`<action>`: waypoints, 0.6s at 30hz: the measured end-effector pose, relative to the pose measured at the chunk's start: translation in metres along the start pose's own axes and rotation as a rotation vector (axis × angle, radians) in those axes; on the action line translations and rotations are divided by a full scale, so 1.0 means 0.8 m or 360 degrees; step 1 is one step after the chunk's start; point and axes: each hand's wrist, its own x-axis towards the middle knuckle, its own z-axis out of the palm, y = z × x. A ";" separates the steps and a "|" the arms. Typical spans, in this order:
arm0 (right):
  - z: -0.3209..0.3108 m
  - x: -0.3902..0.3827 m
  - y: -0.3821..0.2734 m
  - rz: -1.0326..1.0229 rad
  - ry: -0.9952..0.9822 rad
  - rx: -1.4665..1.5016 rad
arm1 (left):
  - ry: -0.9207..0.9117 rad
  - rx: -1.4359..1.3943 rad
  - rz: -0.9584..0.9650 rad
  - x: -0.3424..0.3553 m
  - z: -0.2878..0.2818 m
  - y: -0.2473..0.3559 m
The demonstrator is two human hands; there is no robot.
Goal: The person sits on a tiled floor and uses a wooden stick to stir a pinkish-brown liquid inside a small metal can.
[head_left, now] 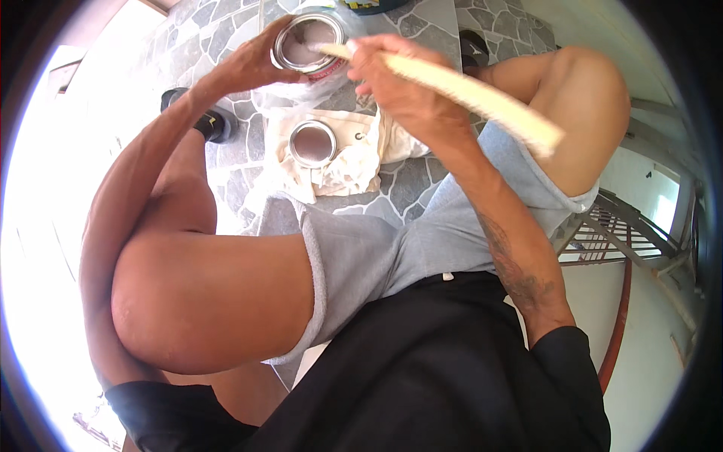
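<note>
The left hand (263, 59) is spread in a wide C around an open, round metal can with a silvery rim and a reddish band low on its wall (325, 73). Its fingers reach along the far left of the rim and its thumb lies along the near side, so the can sits within the grip. Inside the can is a pale pinkish-grey substance.

The right hand (399, 83) is closed around a long, flat, pale yellow wooden stick (478, 96), with the thumb and forefinger pinching it close to its narrow end. That end reaches over the can's right rim into the mouth, its tip coated in pale stuff. The broad end slants back past the wrist, toward the right knee, and is blurred.

Under and around the can lies a crumpled sheet of clear plastic (269, 99). Nearer the person, a bunched cream cloth (282, 160) is spread on a grey floor patterned like irregular stones (239, 160). On the cloth rests a round silvery-rimmed metal piece with a dull brownish centre (312, 145); it may be a lid or a second can. A dark blue container (370, 7) is cut off by the top edge, beyond the can.
</note>
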 end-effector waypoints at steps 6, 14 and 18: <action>0.001 0.012 0.031 -0.0287 -0.0051 0.0056 | -0.0143 -0.0061 0.0028 0.018 -0.012 0.009; 0.018 0.012 0.026 -0.0475 0.0092 0.0162 | -0.0129 -0.0102 -0.0006 0.013 -0.011 0.002; 0.014 0.004 0.025 -0.0229 0.0195 0.0226 | -0.0178 -0.0094 -0.0048 0.006 -0.011 0.011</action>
